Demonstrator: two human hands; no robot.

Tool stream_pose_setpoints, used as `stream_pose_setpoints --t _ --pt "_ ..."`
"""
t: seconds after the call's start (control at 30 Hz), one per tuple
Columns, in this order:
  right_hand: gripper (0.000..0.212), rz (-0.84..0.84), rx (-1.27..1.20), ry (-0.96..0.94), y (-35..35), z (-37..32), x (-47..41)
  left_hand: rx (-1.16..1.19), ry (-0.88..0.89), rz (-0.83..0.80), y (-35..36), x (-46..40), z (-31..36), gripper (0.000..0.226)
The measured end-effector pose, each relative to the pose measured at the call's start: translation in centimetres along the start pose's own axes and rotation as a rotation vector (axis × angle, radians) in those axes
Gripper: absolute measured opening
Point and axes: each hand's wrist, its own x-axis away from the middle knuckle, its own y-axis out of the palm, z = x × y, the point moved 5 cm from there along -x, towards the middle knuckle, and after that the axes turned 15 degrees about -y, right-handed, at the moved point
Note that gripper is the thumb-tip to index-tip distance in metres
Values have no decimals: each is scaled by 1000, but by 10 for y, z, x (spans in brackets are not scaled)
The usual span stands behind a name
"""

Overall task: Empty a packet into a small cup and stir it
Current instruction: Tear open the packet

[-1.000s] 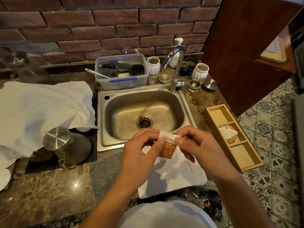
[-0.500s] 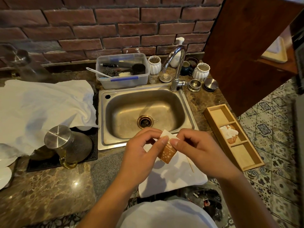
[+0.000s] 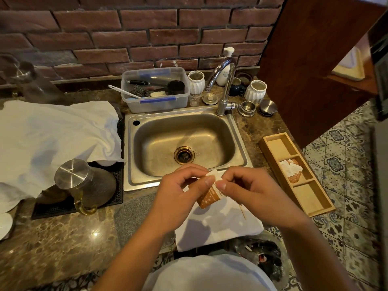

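A small orange-and-white packet [image 3: 210, 196] hangs tilted between both hands just in front of the sink. My left hand [image 3: 178, 192] pinches its white top edge from the left, and my right hand [image 3: 249, 192] pinches the same edge from the right, thumbs almost touching. Below them lies a white cloth [image 3: 220, 223] at the counter's front edge, with a thin wooden stick [image 3: 242, 212] on it. The small cup is hidden under my hands.
A steel sink [image 3: 184, 143] with a tap [image 3: 224, 85] lies behind my hands. To the right stands a wooden tray [image 3: 294, 173] holding more packets. On the left are a metal-lidded jug [image 3: 84, 183] on a black mat, a white cloth [image 3: 52, 139], and a plastic tub [image 3: 155, 89].
The packet has tilted, its lower end swinging left under my left hand. Both hands have drawn closer at its top edge and stay over the white cloth.
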Motion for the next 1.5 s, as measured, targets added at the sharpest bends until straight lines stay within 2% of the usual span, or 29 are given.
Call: stream_pose_setpoints --t 0.1,0.2,0.3,0.37,0.5,0.67,0.8,0.93,1.23,1.5 --pt "18 72 -70 -13 -1 0 2 141 -51 -7 2 4 3 15" --pt "20 128 -55 -21 0 2 4 169 -60 -21 0 5 4 17" --pt "24 3 -64 28 9 6 8 123 -55 -50 0 5 1 20" --pt "15 -57 -76 53 13 7 8 101 -52 -75 2 5 0 18" --pt "11 20 -107 33 5 2 6 66 -82 -127 5 5 -2 19" --pt "9 30 -74 6 5 0 6 50 -96 -140 5 4 -2 21" --pt "2 84 -89 28 6 3 9 -92 -45 -116 3 7 -2 15" --pt "7 133 -112 55 3 3 10 -134 -39 -128 5 9 -2 22" --pt "5 77 -96 23 6 3 12 -90 -78 -148 5 11 -4 20" --pt "6 -16 67 5 4 4 13 -87 -96 -91 8 14 -12 9"
